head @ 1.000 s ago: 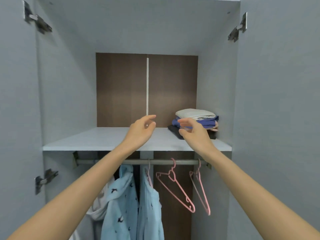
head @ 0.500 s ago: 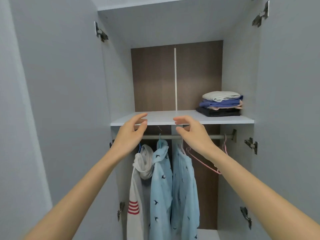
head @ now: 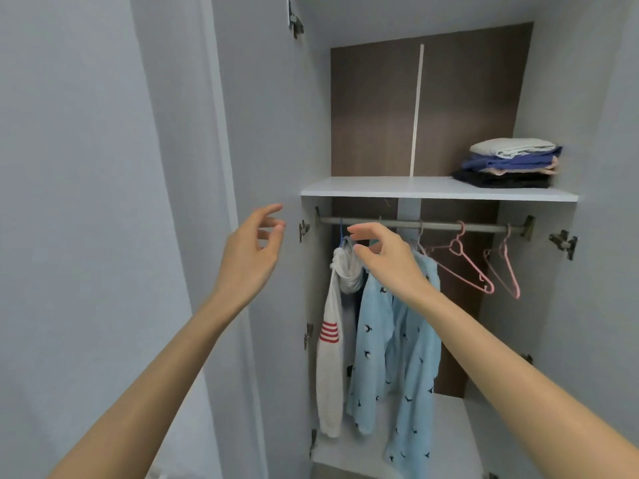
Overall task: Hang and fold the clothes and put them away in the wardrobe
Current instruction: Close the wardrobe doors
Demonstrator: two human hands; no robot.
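The open wardrobe has a white shelf [head: 380, 188] with a stack of folded clothes [head: 508, 164] at its right end. Below it a metal rail [head: 484, 227] carries a white hoodie with red stripes [head: 332, 340], a light blue bird-print shirt [head: 401, 357] and two bare pink hangers [head: 463, 264]. My left hand [head: 252, 254] is raised in front of the left door, fingers loosely spread, holding nothing. My right hand [head: 383, 257] hovers in front of the hanging clothes, fingers relaxed and empty.
The left wardrobe door [head: 262, 133] stands open beside my left hand, with hinges along its edge. The right door [head: 608, 236] is open too. A grey wall [head: 69, 202] fills the left. The wardrobe floor [head: 449, 444] lies under the clothes.
Both hands have drawn back from the shelf and dropped to rail height. The view has swung left and away, so the wardrobe now sits to the right.
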